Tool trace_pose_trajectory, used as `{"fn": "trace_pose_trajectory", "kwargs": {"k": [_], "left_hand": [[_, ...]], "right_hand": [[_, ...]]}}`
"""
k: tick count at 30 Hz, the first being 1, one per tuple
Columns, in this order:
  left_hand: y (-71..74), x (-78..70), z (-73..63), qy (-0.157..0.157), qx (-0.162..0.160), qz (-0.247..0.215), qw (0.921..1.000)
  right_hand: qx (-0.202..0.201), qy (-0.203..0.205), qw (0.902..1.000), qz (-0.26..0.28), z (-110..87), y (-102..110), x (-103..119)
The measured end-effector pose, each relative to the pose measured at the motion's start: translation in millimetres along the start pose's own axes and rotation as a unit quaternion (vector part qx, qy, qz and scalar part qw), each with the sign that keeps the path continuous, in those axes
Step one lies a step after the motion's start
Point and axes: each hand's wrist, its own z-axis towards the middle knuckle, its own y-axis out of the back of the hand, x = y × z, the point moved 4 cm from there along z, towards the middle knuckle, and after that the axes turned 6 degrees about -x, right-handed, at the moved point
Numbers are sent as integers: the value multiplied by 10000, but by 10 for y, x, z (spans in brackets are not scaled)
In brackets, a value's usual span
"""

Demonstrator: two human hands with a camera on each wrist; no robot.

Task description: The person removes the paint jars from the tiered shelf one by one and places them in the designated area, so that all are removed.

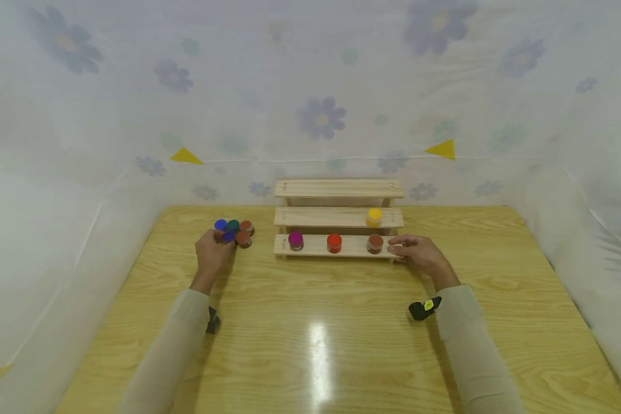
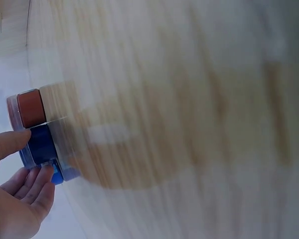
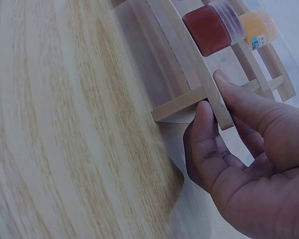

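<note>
At the left, my left hand (image 1: 212, 253) pinches a dark blue paint jar (image 2: 42, 144) between thumb and fingers. Around it on the table stand a brighter blue jar (image 1: 220, 225), a green jar (image 1: 233, 225) and two brown jars (image 1: 244, 238). My right hand (image 1: 419, 253) grips the right end of the bottom step (image 1: 314, 245) of a wooden three-step rack, thumb above and fingers below. On that step sit a purple jar (image 1: 296, 241), a red jar (image 1: 334, 242) and a brown jar (image 3: 207, 31), the brown one closest to the right hand. A yellow jar (image 1: 374, 217) stands on the middle step.
The rack's top step (image 1: 338, 188) is at the back, near a white flowered sheet (image 1: 269, 115) that hangs behind and along both sides. Beneath everything is a wood-grain table (image 1: 269, 322). Yellow triangles (image 1: 443, 149) mark the sheet.
</note>
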Motion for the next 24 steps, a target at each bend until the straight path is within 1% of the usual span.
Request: {"fn": "trace_pose_trajectory", "kwargs": {"k": [4,8,13,16,19,21,24], "left_hand": [[8,12,1,84,104,-17,9999],[29,26,-3,162,161,-138,9996],[37,15,11,146,203,-239,9994],[43,-30,11,101,234,-198,9995],[58,-96,2,23,172,-182,9997],[66,-148,-7,-47,105,-307,9995],[76,-246,-24,-174,14,-644,9978]], "right_hand": [[34,-20,10000,83,8,1,-10],[47,-35,9999,114,19,7,-24],[77,-14,9998,195,23,14,-34],[74,-18,9997,234,14,14,-33],[44,-53,9998,206,9,12,-27],[23,-61,9999,139,7,13,-22],[-8,-81,9999,95,8,10,-15]]}}
